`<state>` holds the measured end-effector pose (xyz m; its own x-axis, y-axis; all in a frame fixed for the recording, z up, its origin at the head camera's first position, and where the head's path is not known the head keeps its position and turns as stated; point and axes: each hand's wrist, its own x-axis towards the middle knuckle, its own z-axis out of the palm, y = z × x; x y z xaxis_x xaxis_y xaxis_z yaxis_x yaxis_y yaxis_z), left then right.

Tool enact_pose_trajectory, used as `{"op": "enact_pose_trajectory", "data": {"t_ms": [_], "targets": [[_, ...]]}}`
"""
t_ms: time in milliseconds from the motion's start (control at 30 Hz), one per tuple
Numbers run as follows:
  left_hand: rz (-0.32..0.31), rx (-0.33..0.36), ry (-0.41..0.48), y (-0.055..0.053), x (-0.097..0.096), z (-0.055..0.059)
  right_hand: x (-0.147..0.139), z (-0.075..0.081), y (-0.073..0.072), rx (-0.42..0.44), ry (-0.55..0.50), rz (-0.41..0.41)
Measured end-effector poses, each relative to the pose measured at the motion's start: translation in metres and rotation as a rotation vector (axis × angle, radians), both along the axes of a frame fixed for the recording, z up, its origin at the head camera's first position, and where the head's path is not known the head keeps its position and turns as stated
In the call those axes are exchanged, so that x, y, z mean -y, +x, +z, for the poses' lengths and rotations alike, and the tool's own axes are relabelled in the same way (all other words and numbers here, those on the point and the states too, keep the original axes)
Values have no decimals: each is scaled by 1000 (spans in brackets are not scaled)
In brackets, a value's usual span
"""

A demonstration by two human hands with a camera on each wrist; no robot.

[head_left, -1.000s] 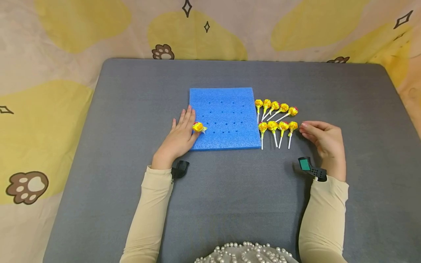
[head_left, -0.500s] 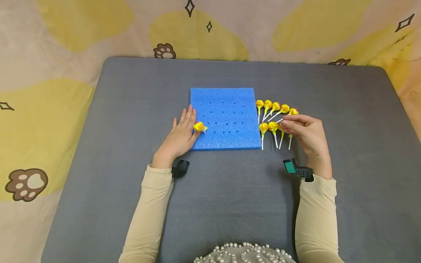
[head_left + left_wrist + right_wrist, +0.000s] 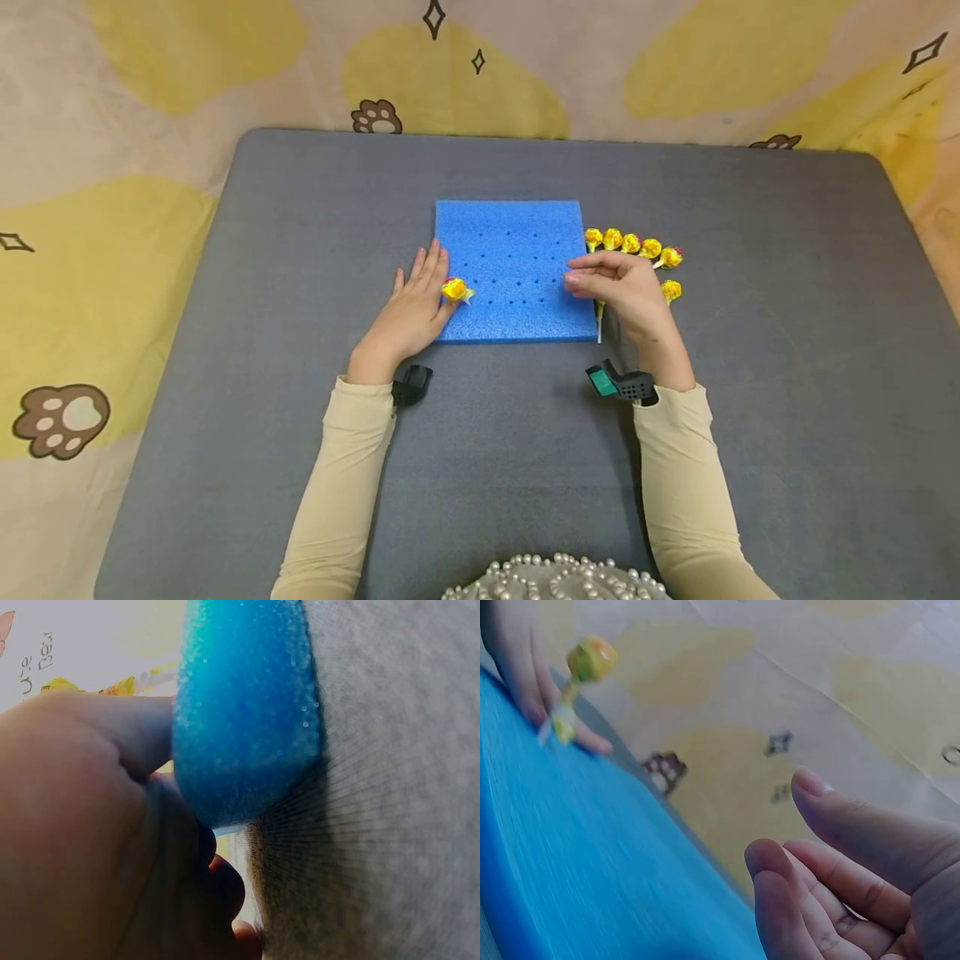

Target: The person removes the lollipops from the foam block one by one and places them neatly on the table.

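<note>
A blue foam board [image 3: 510,321] dotted with small holes lies on the grey table. One yellow-wrapped lollipop [image 3: 453,289] stands upright in it near the left edge, as the right wrist view shows too [image 3: 591,660]. My left hand [image 3: 408,312] rests along the board's left edge, fingers extended, its thumb [image 3: 127,724] against the foam beside the lollipop. Over the board's right edge hovers my right hand [image 3: 626,287], thumb and bent fingers apart with nothing between them. It partly hides the loose lollipops beside the board.
Several yellow lollipops [image 3: 650,248] lie in two rows on the table right of the board. The grey table [image 3: 330,192] meets a patterned cloth [image 3: 480,92] at the back. Black devices [image 3: 622,385] sit on both wrists.
My right hand has moved left, passing over the lollipop rows from their right end to the board's right edge. The left hand and the standing lollipop have stayed in place.
</note>
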<state>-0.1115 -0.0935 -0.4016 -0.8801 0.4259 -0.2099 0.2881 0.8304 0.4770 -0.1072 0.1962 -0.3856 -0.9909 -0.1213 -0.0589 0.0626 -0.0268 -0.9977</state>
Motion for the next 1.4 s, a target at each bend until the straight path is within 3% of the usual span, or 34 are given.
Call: {"op": "enact_pose_trajectory", "data": {"t_ms": [333, 567, 1000, 1400], "targets": [[11, 5, -8, 1, 1, 0, 58, 4, -10, 4, 18, 168], [11, 0, -22, 1, -2, -4, 85, -1, -8, 5, 67, 226], [8, 7, -16, 0, 0, -1, 112, -12, 0, -67, -5, 148], [-5, 0, -21, 0, 1, -2, 122, -15, 6, -134, 66, 91]]}}
